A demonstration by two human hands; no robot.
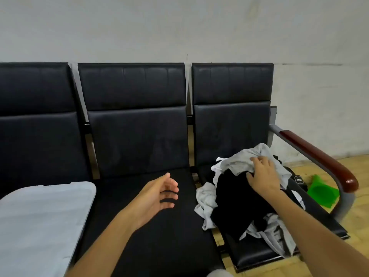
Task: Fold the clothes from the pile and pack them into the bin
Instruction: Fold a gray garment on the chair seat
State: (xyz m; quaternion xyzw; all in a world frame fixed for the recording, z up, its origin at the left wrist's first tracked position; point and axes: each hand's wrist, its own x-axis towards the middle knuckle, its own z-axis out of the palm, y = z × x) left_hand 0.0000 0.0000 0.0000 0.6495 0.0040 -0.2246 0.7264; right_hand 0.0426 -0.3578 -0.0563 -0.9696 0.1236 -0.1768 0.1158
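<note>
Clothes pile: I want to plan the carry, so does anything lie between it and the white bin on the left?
Nothing visible does. The pile is on the right seat, the bin on the left one, with the bare middle seat between. Only the open left hand hovers there; the right hand grips a grey garment.

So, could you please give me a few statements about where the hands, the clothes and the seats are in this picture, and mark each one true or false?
1. The right hand rests on a light grey garment on top of the pile of black and grey clothes. True.
2. The left hand grips a black garment. False: it hovers with fingers relaxed over the black padded middle seat, holding nothing.
3. The clothes pile lies on the rightmost seat. True.
4. The pale translucent plastic bin lid sits right of the pile. False: it is at far left.
5. A green plastic object lies on the wooden floor beyond the reddish-brown armrest. True.
</note>
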